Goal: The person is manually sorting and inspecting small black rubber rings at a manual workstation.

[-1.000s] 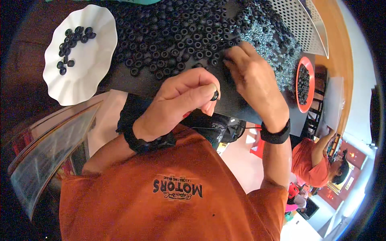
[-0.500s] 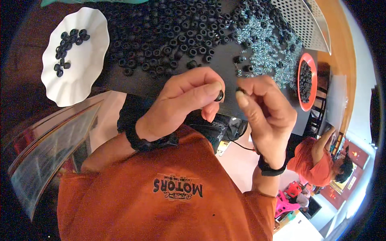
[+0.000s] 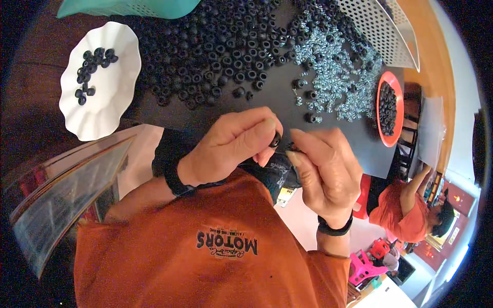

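Note:
My left hand (image 3: 228,146) is closed, thumb and index finger pinching a round black plastic piece (image 3: 276,140) with a hollow in it. Facing it a short gap away, my right hand (image 3: 331,174) pinches a small dark piece (image 3: 293,147) between thumb and fingertip; its shape is mostly hidden. Beyond both hands, a wide heap of black hollow round pieces (image 3: 226,61) covers the dark tabletop (image 3: 280,90). To its right lies a pile of small silvery coil springs (image 3: 331,69), with a few black pieces among them.
A white scalloped plate (image 3: 115,97) at left holds several black pieces. An orange-red bowl (image 3: 382,128) at right contains small black parts. A perforated white basket (image 3: 377,31) and a teal basket (image 3: 128,7) stand at the far edge. Another person (image 3: 398,213) is at right.
Both hands have come lower in the picture, nearer my body. My right hand has shifted left, closer to the piece in my left hand. Both pinches continue.

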`<state>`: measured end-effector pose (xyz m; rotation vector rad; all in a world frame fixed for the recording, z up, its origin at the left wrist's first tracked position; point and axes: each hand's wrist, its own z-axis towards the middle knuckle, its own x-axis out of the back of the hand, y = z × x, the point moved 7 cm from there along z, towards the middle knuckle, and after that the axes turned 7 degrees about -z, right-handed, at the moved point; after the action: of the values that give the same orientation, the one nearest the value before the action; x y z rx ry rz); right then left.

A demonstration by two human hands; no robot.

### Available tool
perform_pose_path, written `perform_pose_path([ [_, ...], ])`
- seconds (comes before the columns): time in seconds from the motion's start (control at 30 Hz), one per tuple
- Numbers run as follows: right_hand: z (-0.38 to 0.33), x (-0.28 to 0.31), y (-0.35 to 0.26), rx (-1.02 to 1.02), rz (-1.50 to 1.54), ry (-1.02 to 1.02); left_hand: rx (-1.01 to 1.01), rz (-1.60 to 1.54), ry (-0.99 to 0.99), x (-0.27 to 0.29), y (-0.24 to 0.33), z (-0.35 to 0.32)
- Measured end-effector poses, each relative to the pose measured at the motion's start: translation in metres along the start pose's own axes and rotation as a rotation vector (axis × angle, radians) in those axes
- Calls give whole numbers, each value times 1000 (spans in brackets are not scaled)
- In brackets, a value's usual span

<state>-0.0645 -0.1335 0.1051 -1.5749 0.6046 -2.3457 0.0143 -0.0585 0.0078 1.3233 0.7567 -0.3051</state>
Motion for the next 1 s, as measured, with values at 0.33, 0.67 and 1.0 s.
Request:
perform_pose_path([
  [0.33,-6,0,-2,-55,27,-3,-11,43,-61,1,2,-2],
  [0.67,-7,-7,-12,27,-134,4,22,137,-83,5,3,-4],
  [1.0,-4,-14,-13,-78,-110,-61,69,252,-31,10,1,-3],
])
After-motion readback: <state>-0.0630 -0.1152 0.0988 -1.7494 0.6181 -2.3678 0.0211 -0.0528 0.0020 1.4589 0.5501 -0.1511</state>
